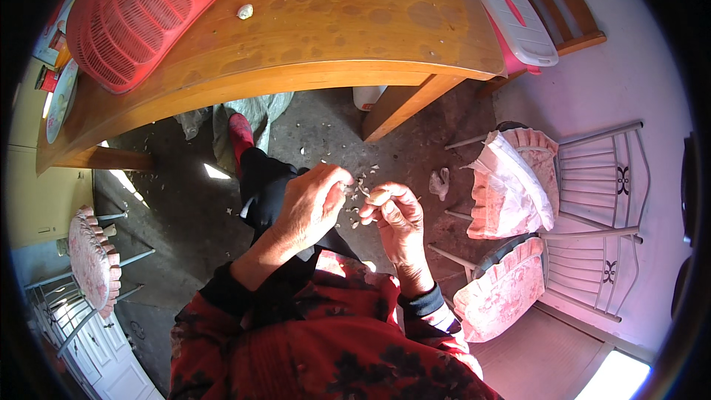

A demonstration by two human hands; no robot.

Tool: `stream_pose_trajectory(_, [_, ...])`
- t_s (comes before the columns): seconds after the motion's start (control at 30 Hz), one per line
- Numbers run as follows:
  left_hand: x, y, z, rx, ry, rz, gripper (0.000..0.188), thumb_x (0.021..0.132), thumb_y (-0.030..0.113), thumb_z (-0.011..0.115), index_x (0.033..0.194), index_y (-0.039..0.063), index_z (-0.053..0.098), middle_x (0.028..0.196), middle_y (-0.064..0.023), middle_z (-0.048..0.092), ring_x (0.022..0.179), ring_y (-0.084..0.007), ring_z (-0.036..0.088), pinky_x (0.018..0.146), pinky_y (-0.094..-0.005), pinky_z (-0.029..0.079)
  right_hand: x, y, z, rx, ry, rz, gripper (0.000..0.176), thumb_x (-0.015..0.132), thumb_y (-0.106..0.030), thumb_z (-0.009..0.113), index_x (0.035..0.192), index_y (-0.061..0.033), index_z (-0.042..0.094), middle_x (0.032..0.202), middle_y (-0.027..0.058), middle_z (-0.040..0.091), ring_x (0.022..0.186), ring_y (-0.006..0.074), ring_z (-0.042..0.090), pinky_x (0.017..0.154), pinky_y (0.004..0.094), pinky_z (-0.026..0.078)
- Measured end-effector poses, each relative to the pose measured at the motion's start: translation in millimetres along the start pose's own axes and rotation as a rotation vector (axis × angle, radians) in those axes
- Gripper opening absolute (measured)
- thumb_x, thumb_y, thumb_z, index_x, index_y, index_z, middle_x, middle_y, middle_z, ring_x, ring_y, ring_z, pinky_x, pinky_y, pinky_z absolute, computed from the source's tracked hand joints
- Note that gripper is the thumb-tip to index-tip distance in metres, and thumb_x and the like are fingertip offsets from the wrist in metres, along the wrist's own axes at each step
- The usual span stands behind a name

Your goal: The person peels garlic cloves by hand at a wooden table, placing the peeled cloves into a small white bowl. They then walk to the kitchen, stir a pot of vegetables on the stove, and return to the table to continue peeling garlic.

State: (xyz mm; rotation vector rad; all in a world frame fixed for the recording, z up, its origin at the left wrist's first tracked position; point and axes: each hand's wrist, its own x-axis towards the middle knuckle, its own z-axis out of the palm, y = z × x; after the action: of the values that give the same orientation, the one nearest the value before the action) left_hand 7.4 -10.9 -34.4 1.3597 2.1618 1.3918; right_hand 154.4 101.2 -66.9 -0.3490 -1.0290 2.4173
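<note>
Above my lap, my right hand (399, 221) pinches a small pale piece (379, 197), which looks like a garlic clove, between thumb and fingers. My left hand (314, 205) is beside it, a short gap away, with fingers curled in towards the thumb. Whether a scrap sits in its fingertips cannot be made out. Pale flakes like garlic skin (355, 225) show beyond and between the hands, several of them scattered on the dark floor (328, 122). On the wooden table (361, 33) ahead lies a whitish lump, probably a garlic bulb (245, 11).
A red plastic basket (133, 16) covers the table's left end. At its right end is a pink bin with a white lid (514, 16). Metal chairs with frilled pink cushions stand right (502, 297) and left (91, 261). One right chair holds a white bag (514, 189).
</note>
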Motion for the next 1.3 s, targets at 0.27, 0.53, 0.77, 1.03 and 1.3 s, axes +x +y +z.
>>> stream_pose_trajectory(0.27, [1,21,-3,-0.027,-0.039,0.074,0.016,0.083,0.006,0.067,0.098,0.005,0.062,0.086,-0.0122,0.065,0.080,-0.0323,0.064,0.070,-0.0394,0.053,1,1,0,-0.010,0.026,0.018,0.023,0.095,-0.010,0.062,0.116,-0.0016,0.059,0.102,0.0105,0.068,0.088,0.0204,0.068,0.080,0.0343,0.057])
stream_pose_trajectory(0.53, [-2,16,1,-0.199,-0.103,-0.003,0.015,0.082,0.003,0.070,0.094,0.004,0.062,0.080,-0.0132,0.064,0.068,-0.0280,0.065,0.059,-0.0358,0.051,-1,-1,-3,-0.143,0.016,0.074,0.018,0.096,-0.011,0.062,0.111,-0.0013,0.060,0.099,0.0109,0.068,0.084,0.0183,0.068,0.076,0.0319,0.056])
stream_pose_trajectory(0.77, [0,17,-5,-0.222,-0.166,-0.012,0.013,0.080,-0.005,0.066,0.090,0.003,0.061,0.071,-0.0105,0.061,0.057,-0.0193,0.057,0.053,-0.0313,0.046,-1,-3,-6,-0.142,-0.047,0.093,0.017,0.097,-0.013,0.059,0.109,-0.0007,0.059,0.098,0.0111,0.068,0.083,0.0181,0.068,0.075,0.0313,0.056])
stream_pose_trajectory(1.03, [-1,9,-2,-0.278,-0.112,-0.021,0.014,0.081,-0.004,0.064,0.092,0.004,0.061,0.072,-0.0117,0.062,0.058,-0.0232,0.060,0.055,-0.0320,0.048,0,-3,-1,-0.095,-0.028,0.124,0.018,0.098,-0.014,0.059,0.110,-0.0013,0.059,0.098,0.0111,0.068,0.084,0.0187,0.068,0.075,0.0324,0.057])
stream_pose_trajectory(1.3, [-3,17,0,-0.001,-0.075,0.113,0.030,0.077,0.013,0.076,0.101,0.009,0.059,0.095,-0.0089,0.063,0.089,-0.0302,0.064,0.072,-0.0384,0.055,1,-1,8,-0.202,0.071,0.068,0.016,0.094,-0.007,0.065,0.108,-0.0009,0.061,0.101,0.0111,0.069,0.088,0.0164,0.067,0.078,0.0326,0.058])
